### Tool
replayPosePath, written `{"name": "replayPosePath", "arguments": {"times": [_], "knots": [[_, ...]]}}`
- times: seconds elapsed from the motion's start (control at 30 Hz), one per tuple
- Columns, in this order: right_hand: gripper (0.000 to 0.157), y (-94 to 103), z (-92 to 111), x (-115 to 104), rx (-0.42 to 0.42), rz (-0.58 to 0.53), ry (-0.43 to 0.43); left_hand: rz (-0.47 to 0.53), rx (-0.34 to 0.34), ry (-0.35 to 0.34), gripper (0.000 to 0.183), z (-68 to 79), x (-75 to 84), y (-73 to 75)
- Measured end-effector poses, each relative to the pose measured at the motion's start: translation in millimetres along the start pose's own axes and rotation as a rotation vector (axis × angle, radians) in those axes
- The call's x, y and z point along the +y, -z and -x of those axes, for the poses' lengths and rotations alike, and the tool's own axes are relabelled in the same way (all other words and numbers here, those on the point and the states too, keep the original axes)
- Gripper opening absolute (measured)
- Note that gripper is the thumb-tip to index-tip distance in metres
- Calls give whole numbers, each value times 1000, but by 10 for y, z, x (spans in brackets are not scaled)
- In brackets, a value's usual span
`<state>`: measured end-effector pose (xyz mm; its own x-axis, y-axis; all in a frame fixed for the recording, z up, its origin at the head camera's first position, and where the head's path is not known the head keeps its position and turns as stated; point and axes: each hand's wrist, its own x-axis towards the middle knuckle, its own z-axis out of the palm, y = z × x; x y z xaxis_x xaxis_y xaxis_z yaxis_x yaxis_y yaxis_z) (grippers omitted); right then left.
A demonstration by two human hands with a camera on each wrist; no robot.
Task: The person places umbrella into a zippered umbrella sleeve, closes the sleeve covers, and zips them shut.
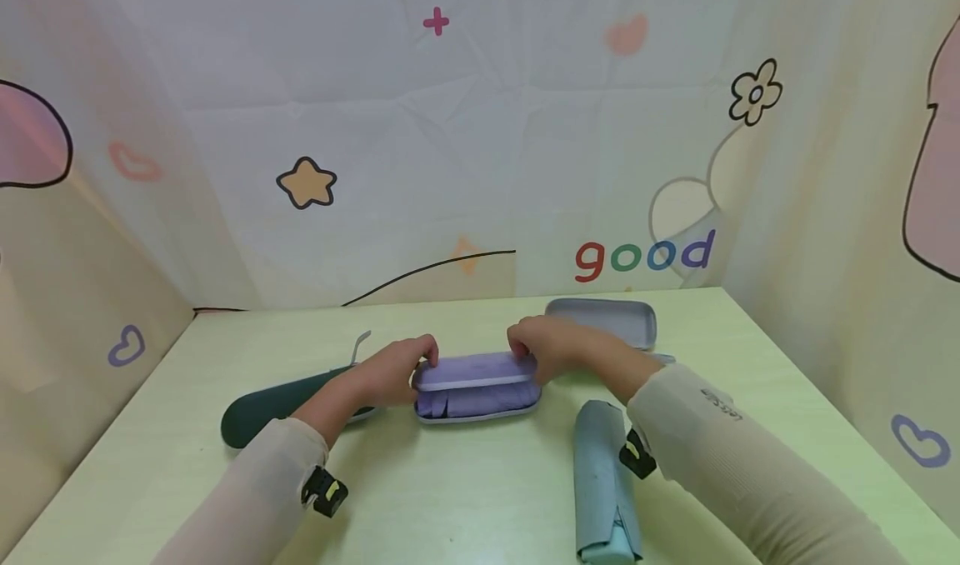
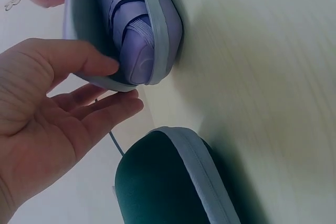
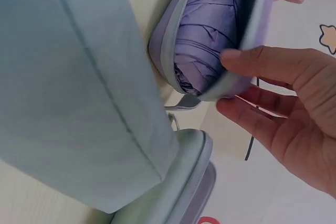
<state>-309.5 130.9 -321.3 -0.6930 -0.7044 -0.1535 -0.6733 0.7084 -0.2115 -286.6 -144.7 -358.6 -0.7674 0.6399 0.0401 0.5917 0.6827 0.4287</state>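
Observation:
A long purple zip case (image 1: pixel 474 368) lies partly open on the table, its lid raised toward the back. Inside it rests a folded purple umbrella (image 1: pixel 491 401), whose strap and rounded end (image 2: pixel 139 59) show in the left wrist view. My left hand (image 1: pixel 393 372) pinches the lid's left end, thumb over the inner side and fingers outside. At the other end my right hand (image 1: pixel 551 344) pinches the same lid, with its thumb (image 3: pixel 241 61) close by the umbrella's fabric in the right wrist view.
Left of the purple case lies a dark green case (image 1: pixel 273 408) with a strap (image 1: pixel 360 347) behind it. An open grey case (image 1: pixel 611 322) stands at the back right. A folded blue-grey umbrella (image 1: pixel 598 465) lies in front of my right forearm. Printed cloth curtains surround the table.

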Motion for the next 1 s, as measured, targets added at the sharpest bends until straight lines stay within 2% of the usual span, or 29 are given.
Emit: {"name": "replayPosePath", "arguments": {"times": [0.17, 0.4, 0.53, 0.63, 0.73, 0.87, 1.0], "knots": [[27, -33, 9, -90, -125, -34, -11, -54, -28, -48, 37, 15, 6, 6], [29, -9, 19, -180, -213, -5, -35, -36, -67, 34, 9, -50, 54, -17], [31, 21, 28, -184, -237, 25, 4, -52, -56, 102, 21, -176, 83, -22], [31, 55, 34, -179, -248, 56, 26, 14, -72, 164, 49, -291, 78, -3], [28, 106, 42, -184, -248, 60, 6, 113, -136, 230, 70, -386, 49, 30], [21, 189, 62, -189, -217, 43, -42, 186, -265, 330, 70, -457, 6, 53], [19, 276, 97, -174, -179, 54, -38, 202, -342, 384, 67, -482, -5, 31]]}}
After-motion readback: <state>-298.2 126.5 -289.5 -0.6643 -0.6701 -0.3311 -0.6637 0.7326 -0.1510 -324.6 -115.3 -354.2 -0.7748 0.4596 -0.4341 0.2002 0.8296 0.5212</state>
